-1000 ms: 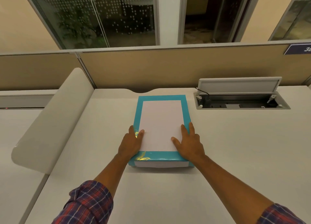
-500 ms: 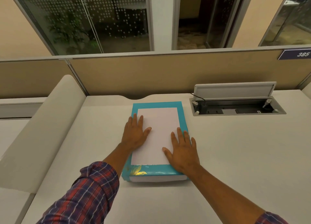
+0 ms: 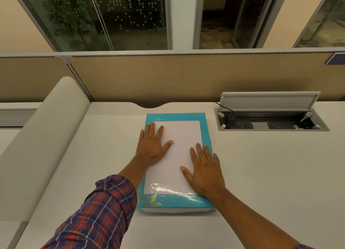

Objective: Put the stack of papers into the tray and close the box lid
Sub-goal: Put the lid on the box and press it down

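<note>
A flat teal box (image 3: 175, 202) with gold leaf print lies on the white desk in front of me. Its lid is down, and a clear window in the lid shows white paper (image 3: 181, 149) beneath. My left hand (image 3: 152, 146) lies flat on the lid's left side with fingers spread. My right hand (image 3: 204, 172) lies flat on the lid's right side, nearer to me, fingers also spread. Neither hand grips anything. A white edge of the tray shows under the lid at the front (image 3: 173, 210).
An open cable hatch (image 3: 270, 120) with sockets and a raised flap sits at the back right of the desk (image 3: 261, 174). A rounded white divider (image 3: 46, 136) runs along the left. A tan partition (image 3: 186, 76) closes the back.
Both hands moved from the box's near corners up onto the lid and now lie flat on it. The camera has come closer to the box.
</note>
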`<state>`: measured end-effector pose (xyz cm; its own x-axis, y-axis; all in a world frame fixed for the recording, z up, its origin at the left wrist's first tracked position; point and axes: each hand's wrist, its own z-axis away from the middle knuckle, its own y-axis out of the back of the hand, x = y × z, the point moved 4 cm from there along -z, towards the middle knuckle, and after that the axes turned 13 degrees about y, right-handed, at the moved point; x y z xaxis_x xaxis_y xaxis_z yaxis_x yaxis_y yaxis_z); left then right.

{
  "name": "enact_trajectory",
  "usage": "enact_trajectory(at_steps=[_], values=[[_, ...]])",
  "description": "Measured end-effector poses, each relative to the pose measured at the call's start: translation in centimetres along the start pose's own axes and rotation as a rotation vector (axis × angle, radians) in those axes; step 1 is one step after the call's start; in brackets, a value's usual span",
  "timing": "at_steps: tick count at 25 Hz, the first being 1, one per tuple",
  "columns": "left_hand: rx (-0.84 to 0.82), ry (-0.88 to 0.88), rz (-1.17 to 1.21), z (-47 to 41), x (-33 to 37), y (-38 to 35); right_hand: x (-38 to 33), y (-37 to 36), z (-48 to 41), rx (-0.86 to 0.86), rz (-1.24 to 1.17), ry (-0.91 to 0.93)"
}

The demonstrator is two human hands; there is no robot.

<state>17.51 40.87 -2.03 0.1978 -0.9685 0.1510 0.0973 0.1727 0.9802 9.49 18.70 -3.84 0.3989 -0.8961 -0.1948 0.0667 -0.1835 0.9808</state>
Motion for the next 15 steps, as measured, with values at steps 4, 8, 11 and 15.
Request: enact_trajectory(at_steps=[4, 8, 11, 15], values=[[0.007, 0.002, -0.014, 0.1, 0.2, 0.2, 0.0, 0.2, -0.1, 0.0, 0.013, 0.003], [0.001, -0.02, -0.011, 0.3, -0.1, 0.2, 0.9, 1.0, -2.0, 0.04, 0.042, 0.013], [0.022, -0.033, 0.006, 1.7, -0.3, -0.3, 2.6, 1.3, -4.9, 0.037, 0.039, -0.01], [0.034, -0.027, 0.019, 3.1, -0.8, -1.6, 3.6, 0.5, -6.4, -0.005, 0.05, 0.002]])
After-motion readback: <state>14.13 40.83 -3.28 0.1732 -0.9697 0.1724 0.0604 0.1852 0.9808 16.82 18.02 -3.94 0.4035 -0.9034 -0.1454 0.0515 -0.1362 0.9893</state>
